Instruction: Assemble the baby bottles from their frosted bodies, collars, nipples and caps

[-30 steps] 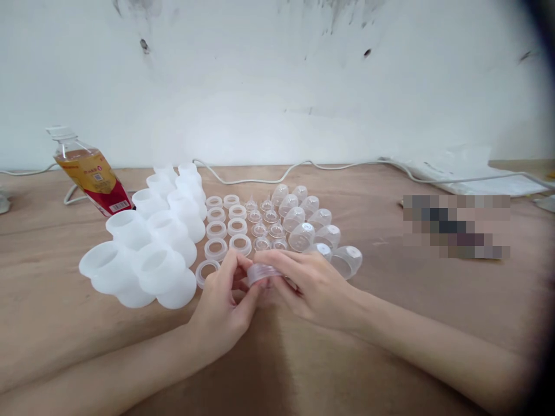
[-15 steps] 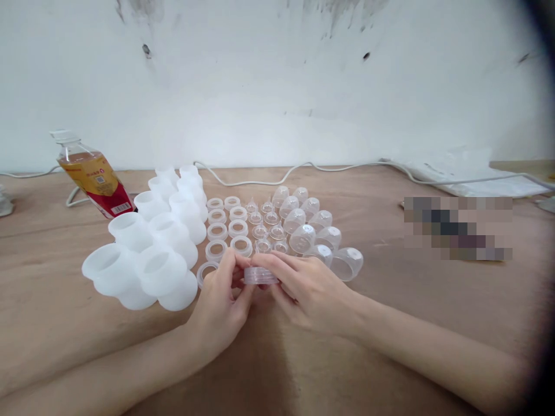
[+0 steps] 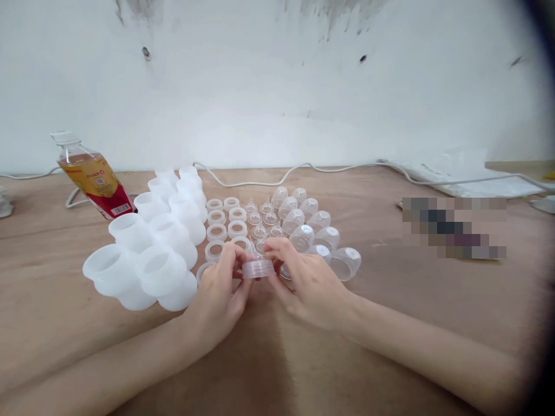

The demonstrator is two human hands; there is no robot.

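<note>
My left hand (image 3: 223, 286) is closed, its fingers and thumb gripping a clear ribbed screw ring (image 3: 258, 269) from the left side. A clear bottle teat seems to rise above the ring, partly lost among the teats behind. On the other side my right hand (image 3: 314, 286) curls around the ring, thumb at its right edge and fingertips above it near the teat. Just beyond my hands lie rows of translucent screw rings (image 3: 216, 232) and clear teats (image 3: 269, 218). Clear domed caps (image 3: 302, 236) lie by my right fingers, some hidden behind the hand.
Frosted white baby bottles (image 3: 161, 270) stand open in rows on the left. Behind them leans a drink bottle (image 3: 97, 179). A white cable (image 3: 251, 184) runs along the wall, with a plastic bag (image 3: 459, 179) at the back right. A blurred-out flat item (image 3: 453, 228) lies on the right.
My right fingers have lifted from the top of the ring and spread a little. The ring has tilted, so more of its ribbed side shows. My left hand keeps its grip.
</note>
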